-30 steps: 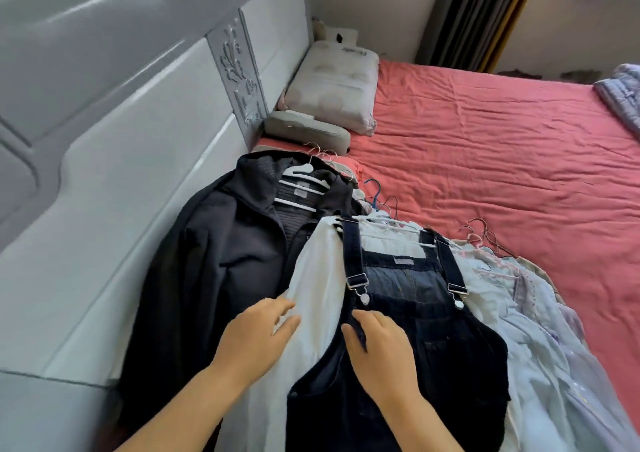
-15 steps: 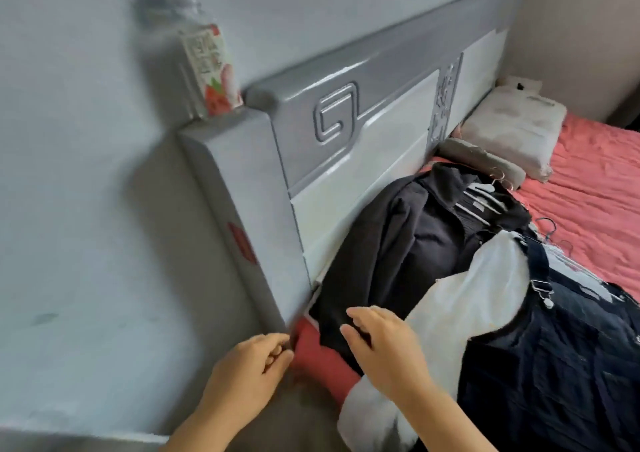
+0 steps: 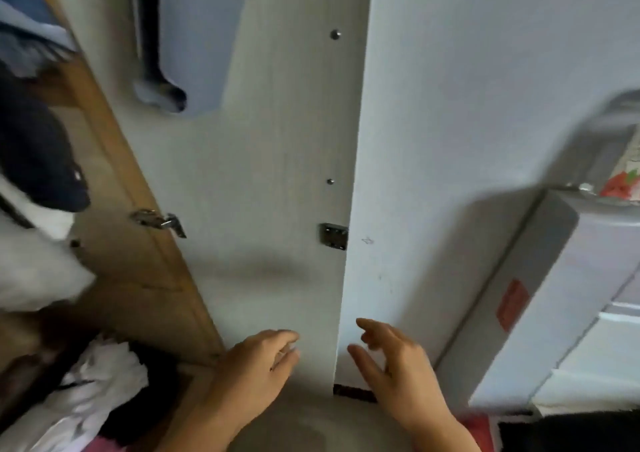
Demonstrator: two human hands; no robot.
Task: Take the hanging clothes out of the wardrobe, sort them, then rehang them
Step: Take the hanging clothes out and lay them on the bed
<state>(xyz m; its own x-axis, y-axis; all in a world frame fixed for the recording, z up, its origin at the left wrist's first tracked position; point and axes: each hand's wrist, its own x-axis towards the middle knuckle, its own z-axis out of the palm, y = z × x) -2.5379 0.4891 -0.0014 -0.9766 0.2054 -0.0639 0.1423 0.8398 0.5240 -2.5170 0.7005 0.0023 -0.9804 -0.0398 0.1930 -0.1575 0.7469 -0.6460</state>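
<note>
My left hand (image 3: 252, 365) empty, grip apart, fingers loosely curled, in front of white wardrobe door (image 3: 263, 174). My right hand (image 3: 398, 372) empty too, fingers spread, grip apart, just beside door edge. Open wardrobe at left: dark garment (image 3: 38, 160) and white clothes (image 3: 31, 271) inside, more white fabric (image 3: 100, 382) lower down. Metal hinge (image 3: 157, 221) on wooden frame. Grey headboard (image 3: 540, 295) at right. Frame blurry.

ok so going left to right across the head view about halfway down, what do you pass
dark navy garment in the wardrobe → brown wooden wardrobe frame → silver metal hinge → white open wardrobe door → small metal plate at the door's edge → pale wall → grey headboard post
</note>
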